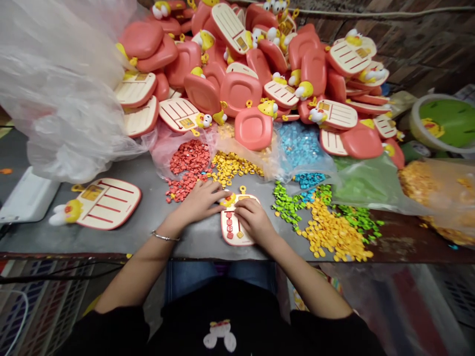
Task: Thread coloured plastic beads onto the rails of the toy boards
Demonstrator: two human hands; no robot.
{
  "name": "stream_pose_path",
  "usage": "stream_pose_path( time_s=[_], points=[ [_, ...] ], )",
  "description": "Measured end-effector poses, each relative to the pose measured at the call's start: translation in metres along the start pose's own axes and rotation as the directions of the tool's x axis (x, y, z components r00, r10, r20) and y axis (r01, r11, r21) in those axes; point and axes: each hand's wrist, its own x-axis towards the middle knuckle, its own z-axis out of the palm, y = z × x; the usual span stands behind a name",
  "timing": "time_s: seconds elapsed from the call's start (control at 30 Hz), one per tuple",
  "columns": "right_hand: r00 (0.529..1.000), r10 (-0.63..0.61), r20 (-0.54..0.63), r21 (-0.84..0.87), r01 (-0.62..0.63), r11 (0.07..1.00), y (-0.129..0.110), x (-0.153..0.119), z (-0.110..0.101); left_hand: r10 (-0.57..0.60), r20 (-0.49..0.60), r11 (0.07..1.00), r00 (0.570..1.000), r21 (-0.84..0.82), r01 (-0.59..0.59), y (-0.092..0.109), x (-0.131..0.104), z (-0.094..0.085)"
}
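Note:
In front of me lies a small cream board (239,239) with a red rim, slots and a yellow animal head at its top left. Several red beads (229,228) sit along its left slot, and one yellow bead (239,235) lies lower in the slot beside it. My left hand (198,201) grips the board at the head, thumb and fingers to either side of it. Over the board's upper right, my right hand (254,217) is closed in a pinch; what its fingertips hold is hidden.
Loose red beads (189,158), yellow beads (233,165), blue beads (309,180), green beads (287,202) and orange-yellow beads (332,230) spill from plastic bags. Behind is a heap of red-backed boards (241,94). A finished-looking cream board (111,202) lies left, near a white device (29,198).

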Motion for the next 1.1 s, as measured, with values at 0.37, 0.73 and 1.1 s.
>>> stream_pose_path(
  time_s=[0.37, 0.73, 1.1],
  points=[
    [0.999, 0.012, 0.043, 0.242, -0.023, 0.970, -0.007, -0.009, -0.013, 0.007, 0.006, 1.000, 1.000, 0.006, -0.007, 0.001, 0.001, -0.001],
    [0.985, 0.158, -0.072, 0.190, -0.142, 0.972, 0.025, 0.027, -0.037, -0.003, 0.018, 1.000, 1.000, -0.021, 0.003, -0.002, 0.000, 0.000],
    [0.996, 0.068, 0.060, -0.069, -0.064, 0.996, 0.071, 0.081, -0.034, 0.005, 0.019, 1.000, 1.000, 0.002, -0.005, -0.003, 0.001, 0.000]
  ],
)
